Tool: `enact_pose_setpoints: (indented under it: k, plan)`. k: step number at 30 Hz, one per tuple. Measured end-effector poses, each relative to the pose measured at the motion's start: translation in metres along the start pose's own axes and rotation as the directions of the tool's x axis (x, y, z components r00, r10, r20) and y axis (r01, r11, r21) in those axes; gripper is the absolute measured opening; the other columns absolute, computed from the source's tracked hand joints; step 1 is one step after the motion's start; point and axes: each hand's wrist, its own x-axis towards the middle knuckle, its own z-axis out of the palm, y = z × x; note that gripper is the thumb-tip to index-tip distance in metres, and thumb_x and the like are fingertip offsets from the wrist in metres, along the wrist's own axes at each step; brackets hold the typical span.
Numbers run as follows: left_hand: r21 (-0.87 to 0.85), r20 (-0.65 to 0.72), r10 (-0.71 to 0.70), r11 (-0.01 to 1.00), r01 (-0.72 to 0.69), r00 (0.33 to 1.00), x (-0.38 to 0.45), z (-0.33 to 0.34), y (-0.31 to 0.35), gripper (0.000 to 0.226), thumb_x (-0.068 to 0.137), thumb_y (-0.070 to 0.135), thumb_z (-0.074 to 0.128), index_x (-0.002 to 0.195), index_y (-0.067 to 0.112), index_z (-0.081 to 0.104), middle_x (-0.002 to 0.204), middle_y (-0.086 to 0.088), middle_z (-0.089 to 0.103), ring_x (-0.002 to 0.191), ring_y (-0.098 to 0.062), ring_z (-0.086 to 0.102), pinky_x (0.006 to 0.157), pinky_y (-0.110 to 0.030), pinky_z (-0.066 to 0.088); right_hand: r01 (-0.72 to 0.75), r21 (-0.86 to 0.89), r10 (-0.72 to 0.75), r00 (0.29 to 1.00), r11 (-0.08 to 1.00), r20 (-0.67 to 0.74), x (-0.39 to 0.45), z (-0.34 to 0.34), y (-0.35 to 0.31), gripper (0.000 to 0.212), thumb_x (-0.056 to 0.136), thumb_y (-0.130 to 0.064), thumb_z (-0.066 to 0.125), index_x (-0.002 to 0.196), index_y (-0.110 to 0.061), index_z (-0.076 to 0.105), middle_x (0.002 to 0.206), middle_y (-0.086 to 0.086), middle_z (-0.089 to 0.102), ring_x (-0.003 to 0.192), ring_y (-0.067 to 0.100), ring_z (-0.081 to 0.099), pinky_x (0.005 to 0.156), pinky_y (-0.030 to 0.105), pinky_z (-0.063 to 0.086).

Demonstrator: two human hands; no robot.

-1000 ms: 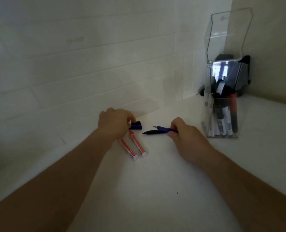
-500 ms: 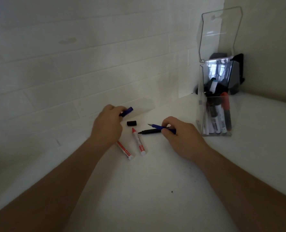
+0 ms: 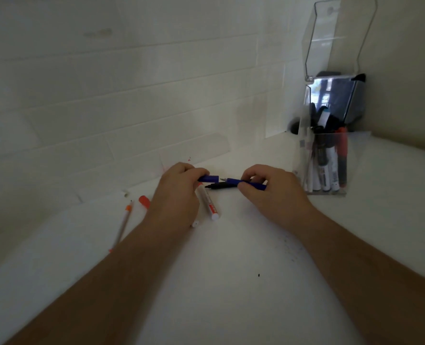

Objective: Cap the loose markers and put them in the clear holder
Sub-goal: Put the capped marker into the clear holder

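Note:
My left hand (image 3: pixel 175 195) pinches a blue cap (image 3: pixel 209 178), its mouth facing right. My right hand (image 3: pixel 272 192) grips an uncapped blue marker (image 3: pixel 243 182), tip pointing left, a small gap from the cap. Under them lies an uncapped black marker (image 3: pixel 219 186) on the white surface. A white marker with a red label (image 3: pixel 207 201) lies beside my left hand; a second one is mostly hidden under that hand. The clear holder (image 3: pixel 324 168) stands to the right with several markers upright inside.
An orange cap (image 3: pixel 144 201) and a thin orange-tipped pen (image 3: pixel 123 224) lie left of my left hand. A white tiled wall runs behind. A dark object (image 3: pixel 341 100) stands behind the holder in the corner, whose tall clear back rises above it.
My left hand lifted the blue cap and turned it toward the marker tip. My right hand raised the blue marker off the black one. The view shifted, showing the orange cap and pen.

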Motion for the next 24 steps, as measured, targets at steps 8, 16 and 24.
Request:
enact_pose_setpoints:
  k: [8,16,24]
  plan:
    - [0.019,0.041,0.075,0.997,-0.076,0.996,-0.003,0.0,0.011,0.048,0.091,-0.005,0.056,0.132,0.02,0.064,0.122,0.002,0.055,0.115,-0.015,0.049,0.093,-0.015,0.029,0.014,-0.017,-0.014,0.999,1.0,0.03,-0.001,0.0,-0.002,0.004,0.093,-0.039,0.071,0.094,-0.036,0.07,0.083,-0.014,0.067,0.076,0.009,0.063,0.057,0.014,0.045]
    - [-0.068,0.095,0.111,0.992,-0.105,0.989,-0.001,0.002,0.023,0.029,0.104,0.017,0.044,0.118,0.026,0.068,0.1,0.006,0.057,0.096,-0.011,0.051,0.075,-0.012,0.03,0.286,-0.135,-0.287,0.958,0.949,0.016,-0.002,-0.002,-0.009,0.025,0.092,-0.029,0.073,0.117,-0.03,0.069,0.093,-0.014,0.066,0.078,-0.004,0.056,0.073,0.007,0.04]
    - [-0.11,-0.028,0.162,0.98,-0.164,0.986,-0.002,-0.007,0.032,0.027,0.1,0.01,0.051,0.111,0.021,0.073,0.091,0.006,0.056,0.087,-0.009,0.05,0.074,-0.009,0.032,0.263,-0.087,-0.268,0.961,0.961,-0.06,-0.002,-0.008,-0.017,0.017,0.089,-0.023,0.077,0.105,-0.028,0.075,0.089,-0.011,0.065,0.078,-0.006,0.054,0.072,0.005,0.037]
